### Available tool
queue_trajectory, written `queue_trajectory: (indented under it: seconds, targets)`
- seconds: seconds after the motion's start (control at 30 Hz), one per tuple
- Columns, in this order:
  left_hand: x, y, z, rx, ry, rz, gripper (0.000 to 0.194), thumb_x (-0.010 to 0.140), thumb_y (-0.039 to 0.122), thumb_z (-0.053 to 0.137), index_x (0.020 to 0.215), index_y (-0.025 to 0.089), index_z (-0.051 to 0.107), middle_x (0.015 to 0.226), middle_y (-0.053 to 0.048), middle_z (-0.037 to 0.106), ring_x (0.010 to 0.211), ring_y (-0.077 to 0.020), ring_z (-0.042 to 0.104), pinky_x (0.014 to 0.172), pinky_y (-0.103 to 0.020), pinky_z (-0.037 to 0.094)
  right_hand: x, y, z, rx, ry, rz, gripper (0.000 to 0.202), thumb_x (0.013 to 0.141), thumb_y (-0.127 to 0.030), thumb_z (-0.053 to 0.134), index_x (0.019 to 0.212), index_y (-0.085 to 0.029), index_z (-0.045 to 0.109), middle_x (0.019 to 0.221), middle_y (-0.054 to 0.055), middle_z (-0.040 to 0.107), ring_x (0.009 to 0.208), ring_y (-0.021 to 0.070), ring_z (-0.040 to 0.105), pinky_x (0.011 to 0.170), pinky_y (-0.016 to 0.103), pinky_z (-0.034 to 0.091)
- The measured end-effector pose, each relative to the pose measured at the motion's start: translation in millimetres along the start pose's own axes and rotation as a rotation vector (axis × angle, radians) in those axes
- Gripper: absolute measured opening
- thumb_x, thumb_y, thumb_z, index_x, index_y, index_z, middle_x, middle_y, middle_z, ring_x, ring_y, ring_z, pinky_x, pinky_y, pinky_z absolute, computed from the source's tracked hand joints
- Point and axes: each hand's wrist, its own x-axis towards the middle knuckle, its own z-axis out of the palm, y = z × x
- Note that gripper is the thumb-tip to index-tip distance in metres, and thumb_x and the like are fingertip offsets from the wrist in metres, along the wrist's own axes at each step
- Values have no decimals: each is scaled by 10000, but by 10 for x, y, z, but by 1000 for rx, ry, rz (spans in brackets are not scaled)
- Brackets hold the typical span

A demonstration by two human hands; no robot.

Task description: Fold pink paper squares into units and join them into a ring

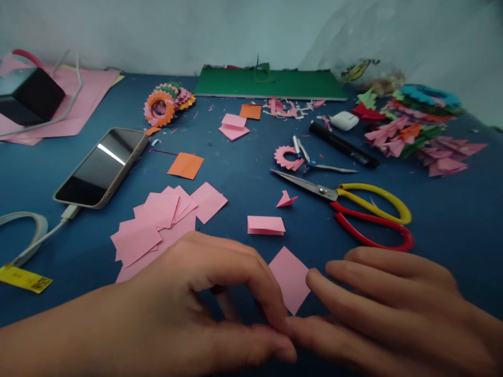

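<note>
My left hand (220,293) curls at the bottom middle, its thumb and forefinger nearly meeting in a pinch; anything between them is hidden. My right hand (396,314) lies to the right with its fingers stretched out, and its thumb meets the tips of my left fingers. Just beyond and between both hands is a pink paper square (290,280), turned corner-up on the table. Farther off lie a folded pink strip (266,225) and a small folded pink paper piece (286,199). A fan of pink paper squares (157,212) spreads beyond my left wrist.
Scissors (324,191) with red and yellow handles lie right of centre. A phone (102,167) on a cable sits left. Behind are a folded paper ring (288,157), a black pen (343,145), a green board (271,84) and piled folded paper pieces (424,125).
</note>
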Motion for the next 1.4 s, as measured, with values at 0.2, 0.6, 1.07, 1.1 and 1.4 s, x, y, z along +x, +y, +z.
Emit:
queue_trajectory:
  seconds: [0.2, 0.6, 1.07, 1.1, 1.4]
  targets:
    - [-7, -69, -44, 226, -73, -52, 78, 826, 333, 612, 812, 259, 628, 767, 89, 672, 650, -58, 609, 548, -118, 441, 3, 19, 114, 11, 72, -91, 268, 892, -139, 492, 1102, -202, 646, 765, -17, 708, 632, 142, 595, 416, 322, 381]
    - [41, -38, 7, 153, -41, -293, 25, 745, 281, 683, 745, 270, 706, 653, 102, 680, 565, -43, 570, 503, -86, 385, -19, -12, 154, 2, 41, -94, 255, 873, -150, 530, 1090, -211, 650, 762, -18, 680, 643, 135, 566, 428, 312, 338]
    - [29, -39, 20, 69, -58, -258, 45, 735, 234, 688, 711, 236, 725, 619, 77, 686, 547, -57, 586, 507, -90, 396, -18, -5, 173, 13, 57, -111, 281, 857, -154, 530, 1089, -241, 665, 727, -22, 694, 616, 150, 576, 398, 320, 340]
    - [26, -44, 19, 77, -78, -271, 54, 743, 251, 683, 719, 243, 731, 619, 75, 682, 546, -63, 583, 502, -100, 396, -17, -6, 172, 18, 58, -111, 281, 853, -162, 542, 1093, -244, 663, 720, -25, 693, 614, 151, 577, 396, 321, 340]
    - [38, 1, 27, -348, -112, -532, 103, 680, 286, 732, 670, 190, 695, 613, 37, 611, 542, -70, 537, 479, -116, 401, 32, 13, 108, -20, 98, -64, 276, 893, -192, 504, 1092, -312, 652, 643, -49, 689, 510, 128, 560, 371, 320, 316]
